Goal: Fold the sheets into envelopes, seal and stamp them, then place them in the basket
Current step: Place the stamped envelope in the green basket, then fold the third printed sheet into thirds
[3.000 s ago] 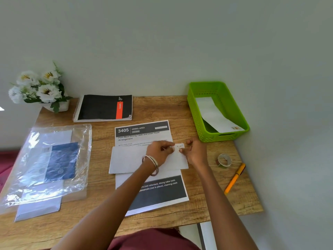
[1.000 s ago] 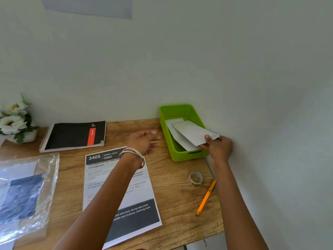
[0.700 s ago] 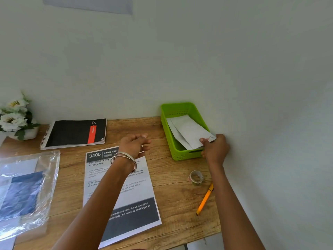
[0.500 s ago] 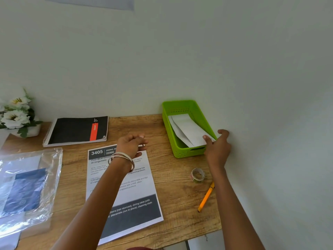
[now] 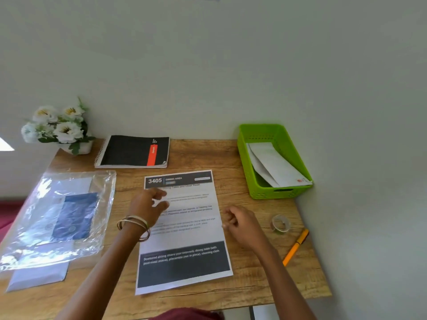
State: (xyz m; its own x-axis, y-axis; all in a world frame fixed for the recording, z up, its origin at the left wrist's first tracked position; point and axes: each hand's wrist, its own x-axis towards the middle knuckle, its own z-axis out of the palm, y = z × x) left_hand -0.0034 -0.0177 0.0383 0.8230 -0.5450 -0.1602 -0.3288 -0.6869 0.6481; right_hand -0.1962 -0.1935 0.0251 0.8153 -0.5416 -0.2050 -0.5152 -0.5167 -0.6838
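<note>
Open lanes and blockers on worktop

Bare worktop strip between notebook and green basket. Printed sheet lies flat mid-worktop. Tape roll and orange pen crowd the right edge; plastic sleeve covers the left; flower pot blocks the far-left corner.

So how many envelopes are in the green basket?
2. The top envelope lies slanted in the green basket, its stamped corner resting on the near rim. The other envelope peeks out beneath it. More could be hidden underneath.
</note>
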